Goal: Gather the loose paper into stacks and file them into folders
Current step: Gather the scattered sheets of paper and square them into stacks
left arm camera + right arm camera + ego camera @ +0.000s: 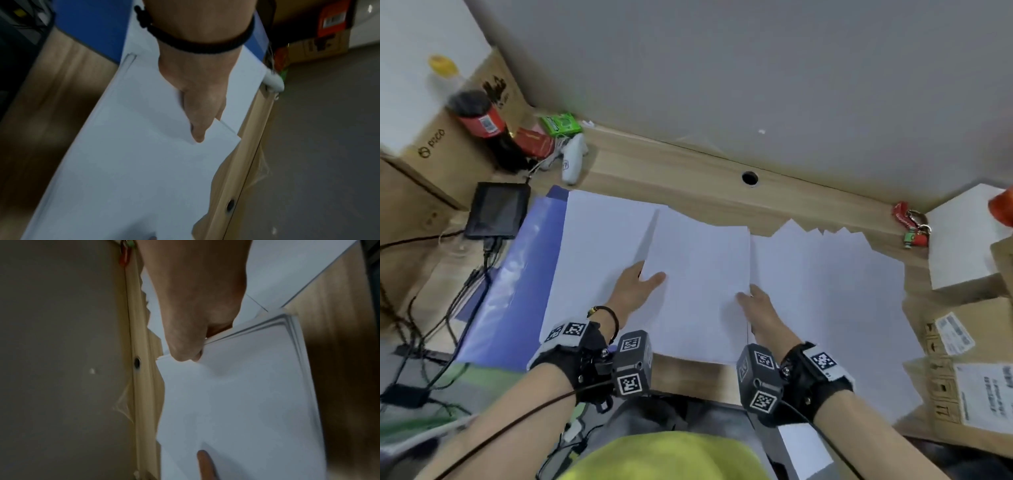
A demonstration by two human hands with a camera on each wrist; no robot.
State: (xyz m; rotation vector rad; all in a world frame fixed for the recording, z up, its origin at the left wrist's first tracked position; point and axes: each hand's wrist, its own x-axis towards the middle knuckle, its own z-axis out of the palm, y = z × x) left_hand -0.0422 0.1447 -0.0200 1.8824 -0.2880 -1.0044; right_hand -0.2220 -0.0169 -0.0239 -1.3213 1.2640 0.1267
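Note:
A stack of white paper (698,281) is held over the middle of the wooden desk. My left hand (640,284) grips its left edge, thumb on top and fingers under; the left wrist view shows the hand (197,100) slipped beneath the top sheets (133,162). My right hand (753,301) pinches the right edge, and in the right wrist view its thumb (191,321) presses on the stack (246,394). More white sheets (592,257) lie on an open blue folder (517,274) at the left. Fanned loose sheets (842,291) cover the desk at the right.
Cardboard boxes (962,359) and a white box (962,240) crowd the right edge. A black device (496,210) with cables, a white controller (573,157) and more boxes sit at the back left. A red keychain (909,222) lies by the wall, near a cable hole (750,178).

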